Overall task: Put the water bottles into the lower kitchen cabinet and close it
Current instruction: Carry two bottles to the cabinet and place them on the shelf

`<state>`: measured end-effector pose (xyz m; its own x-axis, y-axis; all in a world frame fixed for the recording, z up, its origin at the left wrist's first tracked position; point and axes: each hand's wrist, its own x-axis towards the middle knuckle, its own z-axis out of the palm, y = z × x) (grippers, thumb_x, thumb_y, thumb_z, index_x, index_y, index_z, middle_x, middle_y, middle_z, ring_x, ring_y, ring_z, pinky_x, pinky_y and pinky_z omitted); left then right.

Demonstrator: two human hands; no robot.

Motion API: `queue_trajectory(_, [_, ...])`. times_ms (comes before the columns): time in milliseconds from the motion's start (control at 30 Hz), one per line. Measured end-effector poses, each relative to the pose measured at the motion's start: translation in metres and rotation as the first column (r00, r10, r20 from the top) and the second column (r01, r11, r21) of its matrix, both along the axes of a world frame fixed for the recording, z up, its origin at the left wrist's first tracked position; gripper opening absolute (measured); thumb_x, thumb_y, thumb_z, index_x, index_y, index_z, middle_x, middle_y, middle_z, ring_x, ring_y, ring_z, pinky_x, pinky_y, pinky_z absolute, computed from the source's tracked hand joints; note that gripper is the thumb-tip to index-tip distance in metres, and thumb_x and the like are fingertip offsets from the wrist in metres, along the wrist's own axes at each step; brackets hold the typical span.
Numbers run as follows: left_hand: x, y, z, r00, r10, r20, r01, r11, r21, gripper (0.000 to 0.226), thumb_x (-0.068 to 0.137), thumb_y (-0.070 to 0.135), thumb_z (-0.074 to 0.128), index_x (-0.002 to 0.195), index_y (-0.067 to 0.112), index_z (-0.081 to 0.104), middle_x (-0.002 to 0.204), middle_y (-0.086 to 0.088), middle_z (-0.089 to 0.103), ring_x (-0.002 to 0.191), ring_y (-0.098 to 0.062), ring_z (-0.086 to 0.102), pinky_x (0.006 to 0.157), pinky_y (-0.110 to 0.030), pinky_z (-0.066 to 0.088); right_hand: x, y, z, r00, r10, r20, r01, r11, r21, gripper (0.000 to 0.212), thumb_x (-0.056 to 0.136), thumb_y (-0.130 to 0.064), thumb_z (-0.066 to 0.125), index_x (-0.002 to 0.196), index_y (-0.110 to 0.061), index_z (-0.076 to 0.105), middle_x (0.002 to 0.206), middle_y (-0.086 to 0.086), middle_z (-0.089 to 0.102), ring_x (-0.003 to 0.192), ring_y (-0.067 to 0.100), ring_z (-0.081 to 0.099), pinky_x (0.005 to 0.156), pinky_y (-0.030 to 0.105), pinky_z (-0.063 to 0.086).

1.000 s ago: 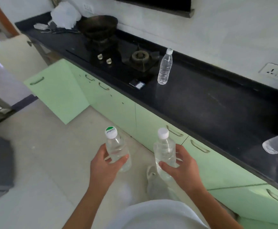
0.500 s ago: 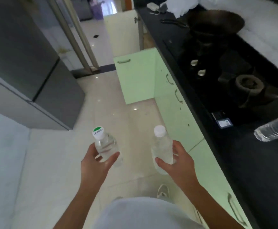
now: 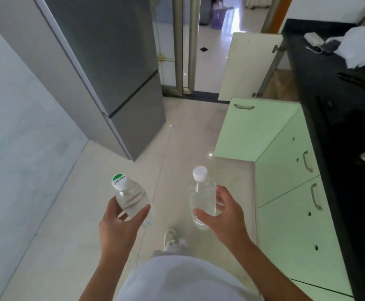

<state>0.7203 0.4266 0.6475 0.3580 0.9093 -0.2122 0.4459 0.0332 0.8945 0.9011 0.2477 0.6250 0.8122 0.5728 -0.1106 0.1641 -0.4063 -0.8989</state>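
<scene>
My left hand (image 3: 120,227) grips a clear water bottle with a green-and-white cap (image 3: 131,197), held upright over the floor. In my right hand (image 3: 222,216) is a second clear bottle with a plain white cap (image 3: 202,197), also upright. A green lower cabinet door (image 3: 253,129) stands swung open ahead on the right, under the black counter (image 3: 333,109). Its inside is hidden behind the door. Beyond it a cream cabinet door (image 3: 249,64) is open too.
A grey fridge (image 3: 112,68) stands ahead on the left, against a pale wall. Shut green cabinet fronts with metal handles (image 3: 290,213) run along the right. A white cloth (image 3: 362,46) and small items lie on the counter's far end. A doorway (image 3: 212,40) opens ahead.
My view has swung left, away from the counter toward the fridge and doorway. The bottles on the counter have left the view. Both hands still hold their bottles in front of me.
</scene>
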Motion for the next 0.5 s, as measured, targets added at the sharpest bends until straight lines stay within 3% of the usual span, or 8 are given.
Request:
queue_trajectory(100, [0.033,0.041,-0.001,0.997,-0.078,0.009,0.078,0.997,0.004,0.042,0.071,0.024,0.091,0.105,0.029,0.067,0.098,0.014,0.075,0.085,0.005,0.070,0.078,-0.028,0.055,0.020,0.024,0.004,0.997,-0.082,0.005,0.082,0.997,-0.003,0.059,0.060,-0.056,0.084,0.111,-0.052,0.056,0.109,-0.033,0.066,0.099,-0.004,0.067,0.088,0.029,0.058])
queue_trajectory(267, [0.099,0.090,0.003,0.964,-0.265,-0.006,0.265,0.963,0.048,0.050,0.070,0.027,0.091,0.113,0.027,0.065,0.099,0.013,0.075,0.088,0.009,0.067,0.068,-0.007,0.047,0.061,0.047,0.006,0.974,-0.224,-0.006,0.224,0.974,-0.016,0.060,0.064,-0.043,0.091,0.113,-0.049,0.058,0.106,-0.030,0.069,0.096,-0.003,0.068,0.086,0.030,0.059])
queue_trajectory(367, [0.138,0.116,0.001,0.942,-0.335,-0.004,0.334,0.941,0.058,0.054,0.070,0.030,0.091,0.117,0.029,0.065,0.100,0.017,0.074,0.090,0.007,0.068,0.069,-0.008,0.049,0.091,0.062,0.003,0.958,-0.286,-0.023,0.285,0.957,-0.044,0.059,0.064,-0.038,0.092,0.111,-0.050,0.057,0.104,-0.027,0.071,0.096,-0.003,0.068,0.088,0.031,0.059])
queue_trajectory(500, [0.192,0.152,-0.007,0.933,-0.359,-0.005,0.359,0.932,0.056,0.055,0.070,0.029,0.092,0.118,0.029,0.065,0.099,0.022,0.073,0.090,0.006,0.069,0.069,-0.007,0.051,0.139,0.092,-0.007,0.947,-0.320,-0.035,0.318,0.946,-0.057,0.064,0.059,-0.053,0.085,0.116,-0.045,0.058,0.106,-0.023,0.072,0.098,0.000,0.069,0.088,0.032,0.059])
